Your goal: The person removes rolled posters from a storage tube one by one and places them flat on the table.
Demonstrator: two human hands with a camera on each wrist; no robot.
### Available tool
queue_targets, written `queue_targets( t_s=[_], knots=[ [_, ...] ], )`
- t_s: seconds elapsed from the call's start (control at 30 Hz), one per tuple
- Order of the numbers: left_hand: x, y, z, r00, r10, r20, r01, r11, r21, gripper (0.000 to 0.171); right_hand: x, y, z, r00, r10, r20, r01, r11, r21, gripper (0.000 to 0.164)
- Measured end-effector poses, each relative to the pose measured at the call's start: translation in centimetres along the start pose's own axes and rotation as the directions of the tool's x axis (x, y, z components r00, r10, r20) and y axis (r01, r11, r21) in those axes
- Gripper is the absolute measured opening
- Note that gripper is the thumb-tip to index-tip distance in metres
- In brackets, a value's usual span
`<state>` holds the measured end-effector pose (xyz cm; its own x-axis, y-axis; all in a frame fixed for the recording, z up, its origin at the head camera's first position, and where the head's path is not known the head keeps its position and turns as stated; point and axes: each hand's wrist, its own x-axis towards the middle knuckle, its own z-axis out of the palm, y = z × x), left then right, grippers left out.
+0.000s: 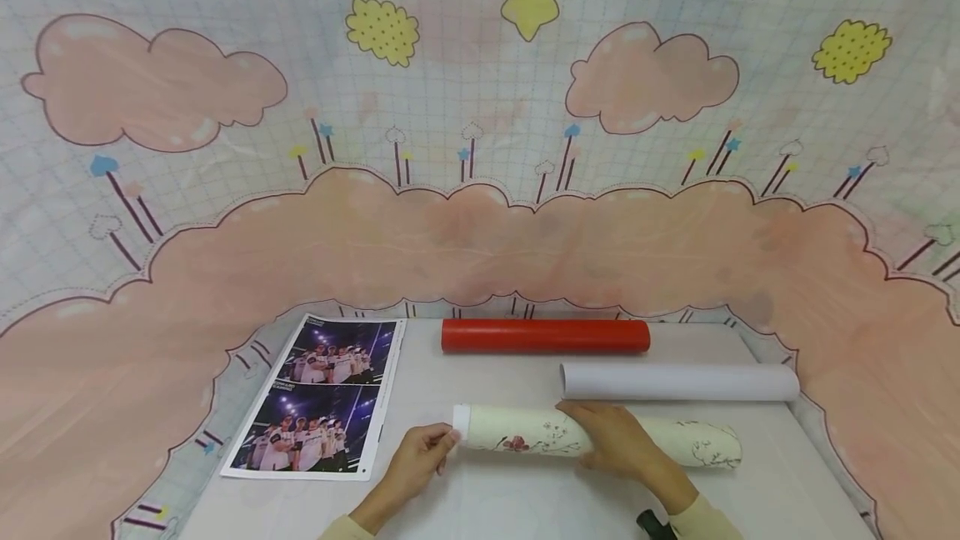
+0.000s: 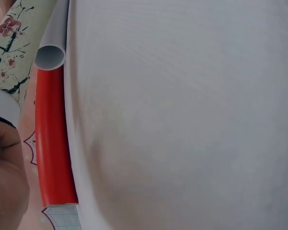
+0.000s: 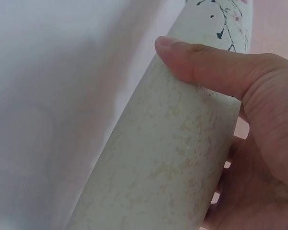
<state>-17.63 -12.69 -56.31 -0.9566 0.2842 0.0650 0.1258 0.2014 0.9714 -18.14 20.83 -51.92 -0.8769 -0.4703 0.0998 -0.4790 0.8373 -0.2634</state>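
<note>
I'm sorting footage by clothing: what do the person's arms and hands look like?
The left hand and right hand are gloveless. The pale-yellow left sleeve and right sleeve end short of the wrists. A dark object shows beside the right sleeve; whether it is worn is unclear.

A printed sheet (image 1: 313,397) lies flat (two group photos (image 1: 303,430)).

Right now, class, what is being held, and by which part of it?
The floral roll: the right hand grips it near its middle; the left hand pinches its white end.
</note>
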Motion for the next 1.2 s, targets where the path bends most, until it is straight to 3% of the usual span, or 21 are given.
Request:
queue_targets(
  t_s=[0.17, 0.4, 0.57, 0.77, 0.97, 1.2],
  knots=[
    [0.1, 0.1, -0.2, 1.0, -0.013, 0.011, 0.013, 1.0, 0.014, 0.025, 0.0, 0.0, -0.1, 1.0, 0.001, 0.004, -0.002, 1.0, 0.012, 0.082],
    [0.7, 0.3, -0.1, 0.989, -0.129, 0.075, 0.129, 0.992, 0.003, 0.036, 0.0, 0.0, 0.1, 1.0, -0.015, -0.018, 0.014, 0.999, -0.046, 0.082],
    [0.7, 0.0, 0.0, 0.997, -0.076, 0.03, 0.075, 0.997, 0.034, 0.036, -0.1, -0.9, -0.1, 0.998, -0.014, -0.057, 0.006, 0.991, -0.132, 0.081],
    [0.4, 0.1, -0.2, 0.999, -0.025, -0.024, 0.026, 0.999, 0.042, 0.035, -0.3, -1.0, -0.4, 0.997, -0.025, -0.08, 0.012, 0.986, -0.164, 0.079],
    [0.1, -0.4, -0.9, 0.995, -0.039, -0.087, 0.045, 0.997, 0.059, 0.034, -0.7, -0.3, -0.2, 0.996, -0.017, -0.086, 0.003, 0.986, -0.165, 0.082],
    [-0.2, 0.2, -1.5, 0.993, -0.059, -0.102, 0.064, 0.997, 0.04, 0.035, -1.0, 0.4, -0.1, 0.995, -0.027, -0.097, 0.01, 0.984, -0.177, 0.083]
  ],
)
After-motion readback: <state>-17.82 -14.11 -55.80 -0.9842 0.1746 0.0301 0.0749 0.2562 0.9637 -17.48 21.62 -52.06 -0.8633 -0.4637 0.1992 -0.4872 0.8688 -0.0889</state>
